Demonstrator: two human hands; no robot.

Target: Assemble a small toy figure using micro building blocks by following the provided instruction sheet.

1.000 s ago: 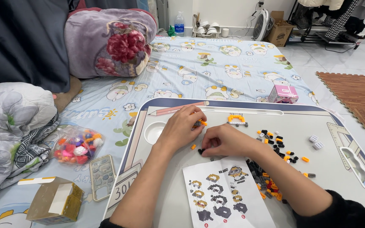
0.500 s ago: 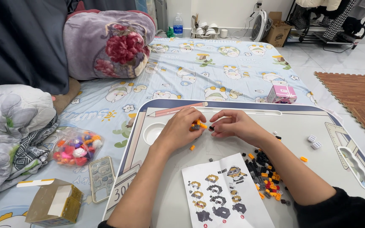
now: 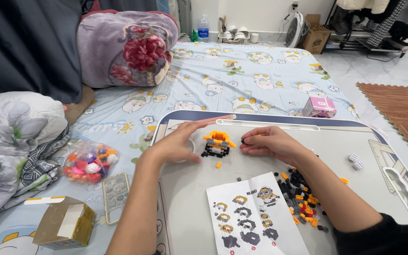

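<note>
Centre of the frame: small block figure (image 3: 217, 143), orange on top and grey-black below, stands on the pale lap table (image 3: 336, 141), between the two hands.
Left hand: left hand (image 3: 175, 144) lies just left of the figure, fingers spread and loose, gripping nothing; its fingertips are near the figure, and I cannot tell whether they touch it.
Right hand: right hand (image 3: 270, 141) rests just right of the figure, fingers curled together around a small dark piece at the fingertips; the piece is too small to name.
Key relation: figure sits to the left of the right hand's fingertips and to the right of the left hand's, a small gap on each side; both hands are about equally near.
Long axis: figure is wider across the frame than it is deep, its orange top running left to right.
Loose parts: one orange block (image 3: 218, 165) lies just below the figure; pile of loose blocks (image 3: 301, 196) sits at lower right, beside the right forearm.
Paper: instruction sheet (image 3: 253, 217) lies at the lower centre, well below the figure.
Off the table: bag of coloured pieces (image 3: 89, 160) rests on the patterned sheet at the left.
Change from the earlier frames: both hands were closed in together over the figure; now they are parted and it stands uncovered.
</note>
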